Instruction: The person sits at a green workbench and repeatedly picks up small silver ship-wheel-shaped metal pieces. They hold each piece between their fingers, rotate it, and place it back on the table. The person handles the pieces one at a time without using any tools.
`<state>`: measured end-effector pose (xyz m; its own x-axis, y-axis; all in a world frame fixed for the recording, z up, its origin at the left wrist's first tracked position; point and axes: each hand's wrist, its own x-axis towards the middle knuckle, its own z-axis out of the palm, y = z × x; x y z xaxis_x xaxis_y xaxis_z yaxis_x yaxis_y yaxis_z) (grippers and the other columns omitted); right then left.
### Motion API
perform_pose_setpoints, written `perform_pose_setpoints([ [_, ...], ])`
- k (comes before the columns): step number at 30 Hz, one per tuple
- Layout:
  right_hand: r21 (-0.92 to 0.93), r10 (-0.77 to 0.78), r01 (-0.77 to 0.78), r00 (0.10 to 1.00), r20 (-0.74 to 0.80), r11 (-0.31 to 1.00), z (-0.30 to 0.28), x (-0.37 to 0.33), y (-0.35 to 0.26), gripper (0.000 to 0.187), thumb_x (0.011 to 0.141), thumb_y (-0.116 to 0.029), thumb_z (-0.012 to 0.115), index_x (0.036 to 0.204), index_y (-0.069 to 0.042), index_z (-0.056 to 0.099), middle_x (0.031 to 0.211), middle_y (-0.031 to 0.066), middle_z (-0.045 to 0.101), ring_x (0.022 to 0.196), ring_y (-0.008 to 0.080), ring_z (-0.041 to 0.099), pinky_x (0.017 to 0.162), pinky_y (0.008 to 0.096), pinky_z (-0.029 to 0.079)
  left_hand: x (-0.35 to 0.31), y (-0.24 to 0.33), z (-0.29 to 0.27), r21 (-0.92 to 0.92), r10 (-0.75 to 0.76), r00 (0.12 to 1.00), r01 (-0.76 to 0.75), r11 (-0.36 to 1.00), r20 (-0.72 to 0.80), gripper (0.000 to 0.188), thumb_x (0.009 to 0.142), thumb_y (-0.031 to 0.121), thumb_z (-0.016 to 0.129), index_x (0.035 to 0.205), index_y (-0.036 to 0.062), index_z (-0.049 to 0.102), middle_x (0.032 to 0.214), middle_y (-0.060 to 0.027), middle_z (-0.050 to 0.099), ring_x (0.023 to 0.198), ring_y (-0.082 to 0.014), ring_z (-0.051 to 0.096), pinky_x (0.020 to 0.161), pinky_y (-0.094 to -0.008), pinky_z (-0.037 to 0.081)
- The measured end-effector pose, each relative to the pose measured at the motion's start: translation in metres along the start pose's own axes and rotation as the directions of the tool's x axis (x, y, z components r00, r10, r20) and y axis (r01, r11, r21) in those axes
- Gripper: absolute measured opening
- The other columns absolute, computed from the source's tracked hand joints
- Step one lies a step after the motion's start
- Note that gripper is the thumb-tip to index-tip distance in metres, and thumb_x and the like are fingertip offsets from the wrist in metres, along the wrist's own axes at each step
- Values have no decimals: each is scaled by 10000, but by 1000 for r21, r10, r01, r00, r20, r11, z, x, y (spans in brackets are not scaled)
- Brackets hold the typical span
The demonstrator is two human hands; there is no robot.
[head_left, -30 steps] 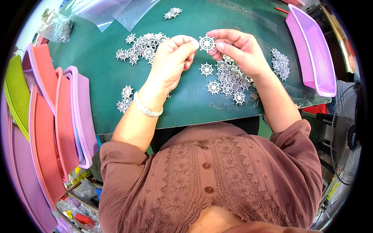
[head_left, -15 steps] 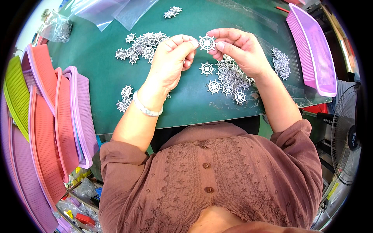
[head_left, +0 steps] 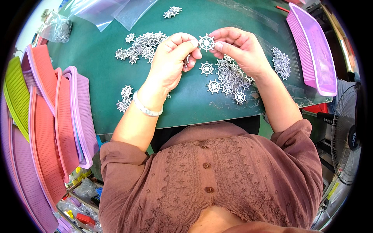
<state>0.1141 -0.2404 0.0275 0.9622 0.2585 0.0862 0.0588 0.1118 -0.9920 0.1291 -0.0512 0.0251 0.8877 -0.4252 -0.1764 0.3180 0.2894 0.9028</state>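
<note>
Above the green tabletop [head_left: 186, 105], a silver ship's wheel charm [head_left: 206, 42] is held flat between my two hands. My left hand [head_left: 175, 54] pinches its left edge with thumb and forefinger; another silvery piece [head_left: 186, 62] shows in its curled lower fingers. From the other side, the thumb and fingertips of my right hand [head_left: 243, 48] close on the charm's right edge. A pile of similar charms [head_left: 233, 75] lies below my right hand, with single ones [head_left: 213, 86] beside it. A second heap [head_left: 142, 46] spreads left of my left hand, partly hidden by it.
Smaller charm groups lie at the far edge [head_left: 173, 12], near left [head_left: 125, 99] and right [head_left: 280, 63]. Stacked plastic baskets [head_left: 42, 128] line the left side. A purple basket [head_left: 311, 50] stands at right, above a fan [head_left: 345, 132]. Clear plastic bags [head_left: 132, 13] lie at the back.
The charm between my hands has shifted very slightly left. My left lower fingers have opened a little, showing the silvery piece among them.
</note>
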Motion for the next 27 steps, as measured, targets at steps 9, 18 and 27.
perform_pose_setpoints([
  [9,-532,-509,483,854,110,696,-1,3,4,139,704,47,608,827,-19,609,799,41,586,687,113,546,622,226,444,2,1,-2,-137,28,999,-23,990,34,122,836,93,517,932,26,551,768,-60,577,589,-93,490,511,-206,375],
  [18,-486,-471,417,882,13,768,3,2,6,242,687,63,614,913,-19,582,842,47,570,682,113,549,610,222,449,3,-1,-1,-56,92,995,-89,994,38,106,811,47,545,915,48,567,743,-14,541,589,-96,483,505,-208,358],
  [27,-561,-475,458,871,127,689,5,2,2,210,708,32,621,909,-22,593,819,61,570,668,124,552,590,225,448,2,-1,-2,-40,94,995,-92,995,41,117,820,48,531,930,33,568,744,-23,550,591,-89,486,514,-205,365],
])
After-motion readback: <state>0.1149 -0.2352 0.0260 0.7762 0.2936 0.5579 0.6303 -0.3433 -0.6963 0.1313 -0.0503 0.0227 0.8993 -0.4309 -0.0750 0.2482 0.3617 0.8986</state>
